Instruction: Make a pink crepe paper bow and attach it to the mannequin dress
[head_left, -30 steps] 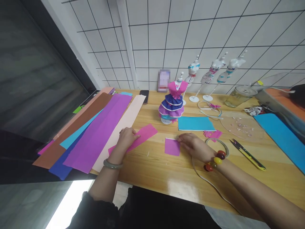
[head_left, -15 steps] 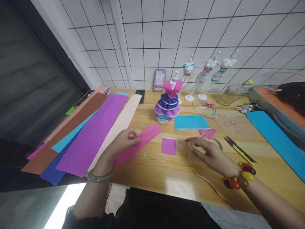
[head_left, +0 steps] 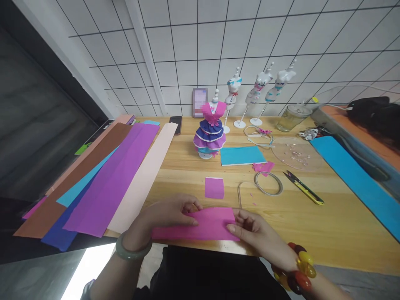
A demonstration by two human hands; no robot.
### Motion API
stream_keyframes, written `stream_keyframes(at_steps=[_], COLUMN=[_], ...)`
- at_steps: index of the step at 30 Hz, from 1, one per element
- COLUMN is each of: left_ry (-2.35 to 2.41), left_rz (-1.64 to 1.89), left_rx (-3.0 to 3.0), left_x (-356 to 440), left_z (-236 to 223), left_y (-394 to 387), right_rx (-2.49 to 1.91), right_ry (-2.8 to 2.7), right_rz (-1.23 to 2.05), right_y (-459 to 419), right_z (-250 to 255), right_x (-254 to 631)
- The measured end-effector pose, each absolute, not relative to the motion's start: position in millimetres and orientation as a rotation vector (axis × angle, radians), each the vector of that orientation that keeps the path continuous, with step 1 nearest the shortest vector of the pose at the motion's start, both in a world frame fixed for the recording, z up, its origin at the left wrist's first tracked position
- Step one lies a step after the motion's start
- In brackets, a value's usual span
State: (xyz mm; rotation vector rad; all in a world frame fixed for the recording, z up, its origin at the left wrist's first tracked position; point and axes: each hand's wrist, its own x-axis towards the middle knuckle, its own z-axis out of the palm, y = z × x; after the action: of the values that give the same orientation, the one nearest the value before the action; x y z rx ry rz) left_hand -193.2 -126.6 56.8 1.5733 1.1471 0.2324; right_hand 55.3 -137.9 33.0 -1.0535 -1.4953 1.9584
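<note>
A bright pink strip of thin paper-like material (head_left: 212,227) is stretched sideways along the front edge of the table. My left hand (head_left: 176,214) pinches its upper middle, thumb on top. At the strip's right end, my right hand (head_left: 251,229) grips the corner between thumb and fingers. A thin pale strip (head_left: 239,195) curves over the wood and disappears behind my right hand; whether I hold it is hidden. Just beyond the pink strip lies a small purple-pink square (head_left: 214,188). Right of that is a narrow ring, like a tape roll (head_left: 268,183).
A miniature dress form in a ruffled dress (head_left: 210,131) stands at the back, near several white forms (head_left: 259,89). Black-and-yellow snips (head_left: 303,187), a blue folded sheet (head_left: 243,155), and a glass of liquid (head_left: 292,118) are rightward. Long coloured sheets (head_left: 112,179) cover the left.
The pink strip has come down toward me and now lies crosswise. My right hand has moved left from beside the ring and taken the strip's right end. The view has shifted slightly.
</note>
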Motion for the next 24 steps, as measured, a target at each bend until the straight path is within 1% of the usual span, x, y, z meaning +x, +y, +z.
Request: stream_keyframes(at_steps=[2, 5, 9, 11, 13, 16, 17, 18, 20, 24], left_ry=[1.158, 1.128, 1.092, 1.139, 1.200, 1.262, 1.270, 1.269, 1.254, 1.302], left_rz=[0.207, 0.180, 0.173, 0.205, 0.233, 0.246, 0.247, 0.247, 0.247, 0.284], left_rx=[1.608, 1.646, 1.675, 1.674, 1.647, 1.577, 1.555, 1.534, 1.499, 1.458], left_x=[-191, -183, -173, -173, -176, -183, -185, -186, -187, -189], left_z=[51, 45, 42, 41, 39, 39, 39, 39, 38, 38], left_y=[-128, -127, -124, -123, -123, -122, -121, -121, -119, -115], right_rx=[-1.088, -1.186, -1.269, -1.328, -1.462, -1.835, -1.982, -2.071, -2.174, -2.226], right_ry=[-1.539, -1.622, -1.753, -1.847, -1.962, -2.041, -2.055, -2.096, -2.189, -2.260], right_rz=[1.930, 1.805, 1.601, 1.437, 1.147, 0.420, 0.231, 0.111, 0.032, 0.055], right_y=[-143, -147, -143, -132, -116, -88, -80, -74, -66, -64], right_z=[25, 17, 20, 24, 28, 27, 25, 22, 17, 7], right_x=[56, 54, 60, 75, 103, 157, 174, 189, 210, 223])
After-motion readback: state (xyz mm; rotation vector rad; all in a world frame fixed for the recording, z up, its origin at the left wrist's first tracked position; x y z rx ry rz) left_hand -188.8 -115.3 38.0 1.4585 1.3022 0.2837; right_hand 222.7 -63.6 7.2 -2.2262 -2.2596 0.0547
